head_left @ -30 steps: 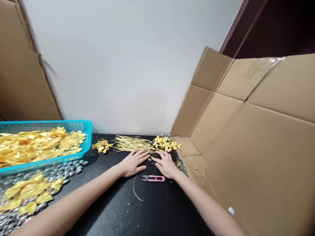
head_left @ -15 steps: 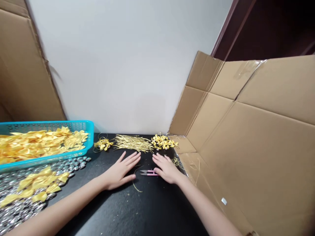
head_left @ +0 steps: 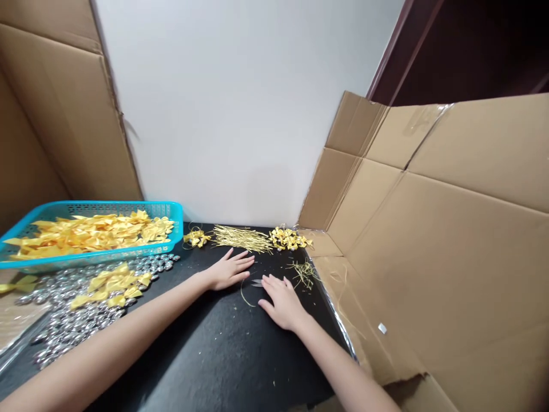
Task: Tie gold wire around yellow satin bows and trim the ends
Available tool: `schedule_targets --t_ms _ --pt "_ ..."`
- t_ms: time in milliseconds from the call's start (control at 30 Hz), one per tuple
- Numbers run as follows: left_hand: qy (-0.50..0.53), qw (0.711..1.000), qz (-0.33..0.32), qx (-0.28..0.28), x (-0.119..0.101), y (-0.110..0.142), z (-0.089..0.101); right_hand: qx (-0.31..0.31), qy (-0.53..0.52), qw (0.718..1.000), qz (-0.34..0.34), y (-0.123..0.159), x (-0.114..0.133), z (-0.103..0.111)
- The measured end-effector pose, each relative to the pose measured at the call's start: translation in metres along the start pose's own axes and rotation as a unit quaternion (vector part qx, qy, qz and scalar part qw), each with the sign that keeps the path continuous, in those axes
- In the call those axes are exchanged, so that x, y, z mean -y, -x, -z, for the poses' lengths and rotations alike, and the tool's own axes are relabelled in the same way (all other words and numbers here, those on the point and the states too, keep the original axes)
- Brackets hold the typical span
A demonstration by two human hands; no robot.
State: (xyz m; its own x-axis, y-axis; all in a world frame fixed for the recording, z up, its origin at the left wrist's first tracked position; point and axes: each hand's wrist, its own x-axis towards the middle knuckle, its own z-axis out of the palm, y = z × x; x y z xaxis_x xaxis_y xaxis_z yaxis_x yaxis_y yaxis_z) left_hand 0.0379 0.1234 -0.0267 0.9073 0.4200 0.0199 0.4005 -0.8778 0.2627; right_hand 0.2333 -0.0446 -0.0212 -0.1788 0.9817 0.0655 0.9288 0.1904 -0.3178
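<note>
My left hand [head_left: 228, 270] lies palm down on the black table with its fingers spread, holding nothing. My right hand [head_left: 281, 301] rests over a pair of thread snips with pink handles, its fingers stretched out and not wrapped round them. Only the blades of the snips [head_left: 257, 282] show; the handles are hidden beneath the hand. A loose gold string [head_left: 246, 296] curves between both hands. Just beyond them lie a bundle of gold strings [head_left: 242, 238], a heap of small yellow bows with silver beads [head_left: 286, 238] and a smaller bow cluster [head_left: 197, 238].
At the left stands a blue basket [head_left: 178, 223] full of yellow ribbon bows [head_left: 103, 232]. Before it, silver beads [head_left: 81, 323] are spread out with several yellow bows [head_left: 114, 283] on top. String scraps [head_left: 304, 273] lie near the cardboard [head_left: 463, 257] on the right.
My right hand has moved over the handles of the snips, which showed before. My left hand stays spread on the table. The view has shifted, bringing more of the basket in.
</note>
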Motion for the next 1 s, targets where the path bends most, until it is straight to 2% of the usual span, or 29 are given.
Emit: schedule_targets --t_ms 67,133,267,367,433,500,600,700,833,1000 --pt "0.002 1.000 -0.011 0.010 -0.003 -0.021 0.004 -0.017 -0.023 1.000 0.001 0.010 0.004 -0.011" --pt "0.005 0.999 -0.030 0.021 -0.017 -0.045 0.003 -0.032 -0.040 0.999 0.004 0.018 0.004 -0.017" --pt "0.022 0.996 -0.088 0.028 -0.070 -0.094 -0.002 -0.055 -0.056 0.997 0.013 0.023 0.004 -0.018" --pt "0.028 0.995 -0.091 -0.011 -0.096 -0.116 0.011 -0.095 -0.068 0.993 -0.006 0.020 0.000 -0.018" --pt "0.023 0.997 -0.053 -0.046 -0.092 -0.112 0.027 -0.126 -0.076 0.989 -0.030 0.018 -0.005 -0.018" --pt "0.011 0.999 0.017 -0.051 -0.074 -0.093 0.042 -0.149 -0.082 0.984 -0.051 0.016 -0.010 -0.018" --pt "-0.006 0.991 0.130 0.014 -0.044 -0.054 0.049 -0.177 -0.100 0.977 -0.066 0.012 -0.015 -0.018" --pt "-0.021 0.975 0.208 0.068 -0.035 -0.035 0.041 -0.208 -0.122 0.968 -0.072 0.009 -0.018 -0.017" --pt "-0.042 0.963 0.255 0.069 -0.048 -0.046 0.028 -0.250 -0.137 0.954 -0.089 0.009 -0.020 -0.015" --pt "-0.034 0.963 0.263 0.041 -0.059 -0.056 0.020 -0.284 -0.138 0.943 -0.109 0.008 -0.023 -0.012"
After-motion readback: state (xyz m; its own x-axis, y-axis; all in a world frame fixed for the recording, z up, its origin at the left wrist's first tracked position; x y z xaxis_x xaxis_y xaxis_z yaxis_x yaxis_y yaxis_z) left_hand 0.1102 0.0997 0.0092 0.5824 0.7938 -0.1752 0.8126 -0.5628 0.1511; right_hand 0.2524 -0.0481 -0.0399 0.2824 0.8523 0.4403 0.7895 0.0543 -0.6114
